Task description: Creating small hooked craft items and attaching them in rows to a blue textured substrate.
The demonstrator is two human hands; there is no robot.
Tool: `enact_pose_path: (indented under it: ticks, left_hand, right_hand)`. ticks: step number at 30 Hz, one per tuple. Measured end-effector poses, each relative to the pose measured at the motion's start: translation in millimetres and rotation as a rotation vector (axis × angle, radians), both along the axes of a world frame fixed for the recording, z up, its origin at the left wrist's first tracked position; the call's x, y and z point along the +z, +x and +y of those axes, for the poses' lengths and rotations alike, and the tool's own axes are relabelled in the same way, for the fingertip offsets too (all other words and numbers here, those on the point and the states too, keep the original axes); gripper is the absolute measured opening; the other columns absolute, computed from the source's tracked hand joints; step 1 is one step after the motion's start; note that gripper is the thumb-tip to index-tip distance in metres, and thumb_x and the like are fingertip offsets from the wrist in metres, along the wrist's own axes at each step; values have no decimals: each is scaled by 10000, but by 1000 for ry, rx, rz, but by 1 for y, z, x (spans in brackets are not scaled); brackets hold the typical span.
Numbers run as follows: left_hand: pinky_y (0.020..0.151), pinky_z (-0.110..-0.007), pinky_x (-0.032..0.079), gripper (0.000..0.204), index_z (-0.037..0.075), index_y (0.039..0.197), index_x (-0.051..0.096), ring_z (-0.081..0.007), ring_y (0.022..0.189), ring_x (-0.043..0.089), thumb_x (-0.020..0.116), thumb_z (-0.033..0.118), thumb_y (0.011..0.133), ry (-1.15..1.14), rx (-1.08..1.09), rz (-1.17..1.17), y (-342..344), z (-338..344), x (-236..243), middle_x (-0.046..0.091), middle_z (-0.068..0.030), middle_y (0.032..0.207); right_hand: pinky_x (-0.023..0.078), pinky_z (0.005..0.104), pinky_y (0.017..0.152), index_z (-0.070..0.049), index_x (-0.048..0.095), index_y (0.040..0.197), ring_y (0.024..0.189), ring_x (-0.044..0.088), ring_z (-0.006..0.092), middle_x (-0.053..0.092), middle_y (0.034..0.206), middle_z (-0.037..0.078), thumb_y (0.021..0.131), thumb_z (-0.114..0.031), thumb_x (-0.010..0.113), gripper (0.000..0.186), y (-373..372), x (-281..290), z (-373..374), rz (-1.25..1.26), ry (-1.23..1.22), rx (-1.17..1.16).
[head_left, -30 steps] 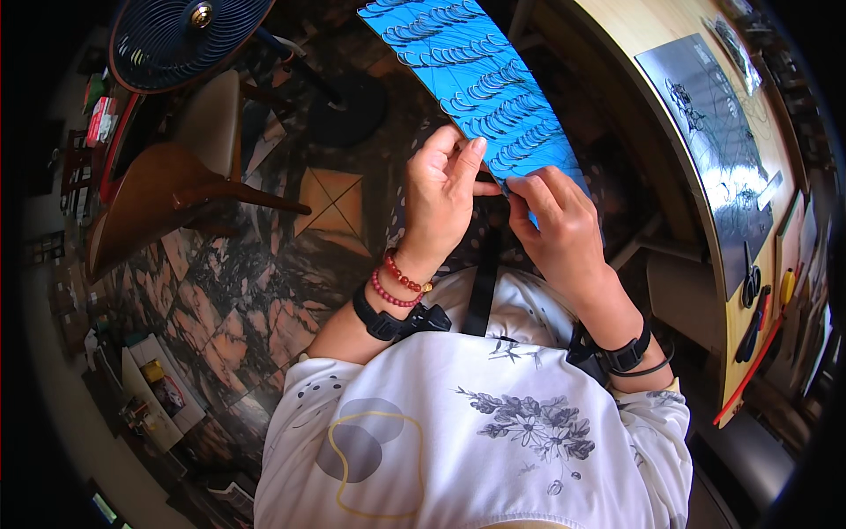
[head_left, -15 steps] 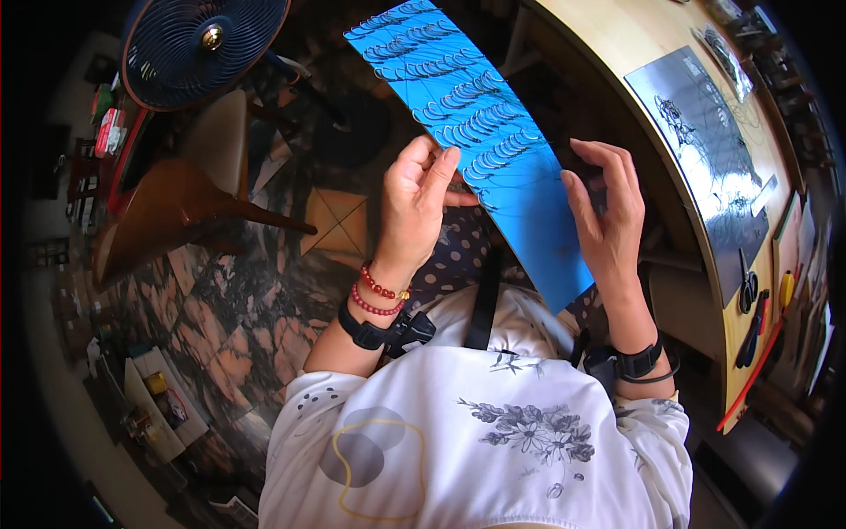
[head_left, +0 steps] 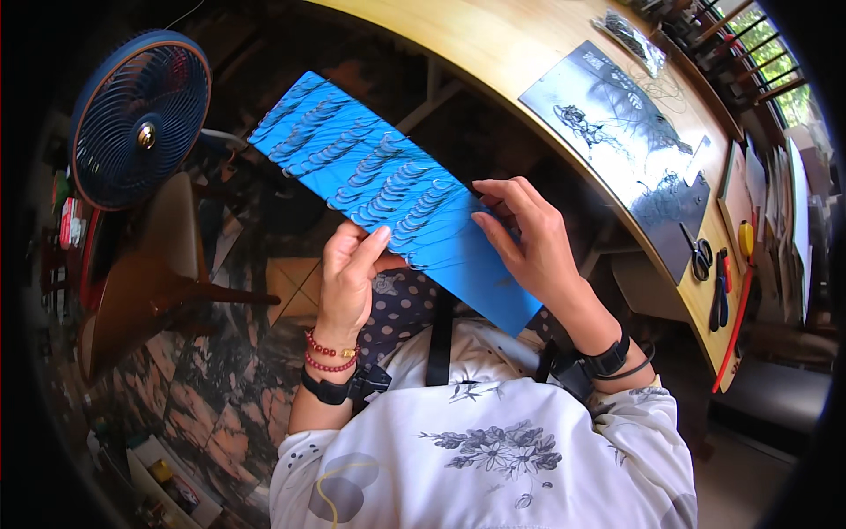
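Observation:
A long blue board [head_left: 483, 286] lies slantwise across my lap, its far end toward the upper left. Rows of thin curved fish hooks [head_left: 381, 196] with fine dark lines cover most of it, while the near right end is bare blue. My left hand [head_left: 346, 275] grips the lower edge, thumb on top beside the last rows and fingers partly hidden underneath. At the opposite edge is my right hand [head_left: 536, 236], thumb and index finger apart over the board. No object shows between them, though a fine line there would be hard to see.
On the wooden table [head_left: 423, 26] at the right lie a shiny dark sheet [head_left: 608, 115] with tangled black lines, scissors [head_left: 699, 253], pliers [head_left: 720, 295] and a yellow-handled tool [head_left: 746, 236]. A blue fan [head_left: 145, 132] and a brown chair [head_left: 132, 300] stand left.
The view has shifted. The board has tilted flatter, its far end swinging left. My right hand has moved closer in over the board's edge; my left hand keeps its grip.

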State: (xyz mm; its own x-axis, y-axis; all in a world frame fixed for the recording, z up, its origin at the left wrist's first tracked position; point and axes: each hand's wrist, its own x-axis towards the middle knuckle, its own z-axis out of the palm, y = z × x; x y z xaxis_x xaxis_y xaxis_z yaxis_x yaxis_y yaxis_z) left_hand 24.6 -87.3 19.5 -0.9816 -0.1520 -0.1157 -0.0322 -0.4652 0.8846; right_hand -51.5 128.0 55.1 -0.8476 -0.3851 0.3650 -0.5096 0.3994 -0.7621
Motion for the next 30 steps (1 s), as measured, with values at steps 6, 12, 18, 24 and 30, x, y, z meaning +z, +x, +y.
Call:
enact_pose_path:
  ticks: [6, 12, 18, 24, 30]
  left_hand:
    - [751, -290, 596, 200, -1, 1153, 588, -145, 904, 676, 555, 118, 996, -75, 61, 36, 2, -8, -1, 674, -87, 1058]
    - [739, -281, 596, 208, -1, 1163, 592, -130, 894, 671, 561, 108, 989, -27, 21, 29, -1, 0, -1, 679, -85, 1053]
    - [753, -289, 595, 208, -13, 1155, 595, -134, 901, 670, 556, 98, 982, -39, -15, -15, -1, 1, -7, 679, -87, 1059]
    - [768, -302, 596, 234, -19, 1173, 590, -152, 926, 674, 558, 112, 981, -40, -31, -21, -3, 2, -4, 677, -98, 1081]
    - [769, -302, 596, 228, -14, 1162, 596, -147, 918, 674, 561, 118, 980, -4, -26, -25, -3, 2, -8, 679, -92, 1073]
  right_hand:
    - [502, 320, 623, -51, 631, 864, 683, 619, 236, 604, 800, 84, 770, 19, 717, 145, -24, 69, 34, 499, 182, -256]
    - [511, 333, 679, -46, 662, 884, 729, 639, 214, 645, 845, 68, 805, -89, 735, 116, -74, 84, 61, 304, 420, -343]
    - [526, 390, 770, -72, 676, 889, 922, 645, 270, 629, 892, 75, 803, -146, 721, 122, -79, 76, 43, 395, 634, -317]
    - [530, 407, 791, -50, 681, 886, 926, 634, 293, 627, 901, 99, 814, -128, 688, 106, -87, 70, 35, 484, 771, -298]
    - [531, 431, 763, -25, 644, 828, 868, 647, 322, 629, 859, 124, 830, -102, 642, 77, -89, 68, 30, 507, 847, -334]
